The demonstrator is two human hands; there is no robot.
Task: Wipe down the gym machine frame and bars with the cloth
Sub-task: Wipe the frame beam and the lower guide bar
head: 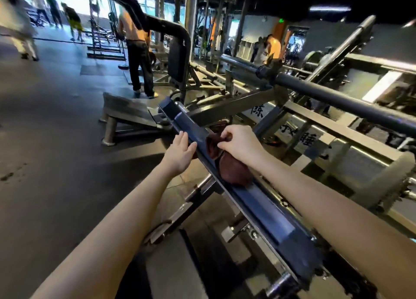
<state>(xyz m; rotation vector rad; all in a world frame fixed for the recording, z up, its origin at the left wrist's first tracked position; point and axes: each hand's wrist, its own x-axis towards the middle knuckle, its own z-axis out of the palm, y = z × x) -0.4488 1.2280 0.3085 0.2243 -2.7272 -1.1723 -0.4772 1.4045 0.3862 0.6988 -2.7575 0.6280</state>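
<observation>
The fingers [226, 133] of the right hand [242, 144] hide the top of the cloth [235, 172]. Far past the fingertips, the people [137, 57] are too blurry to tell apart.

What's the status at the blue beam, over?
Left hand open at blue beam. Right hand pinches maroon cloth, draped on beam. Black bar beyond, clear of both hands.
</observation>
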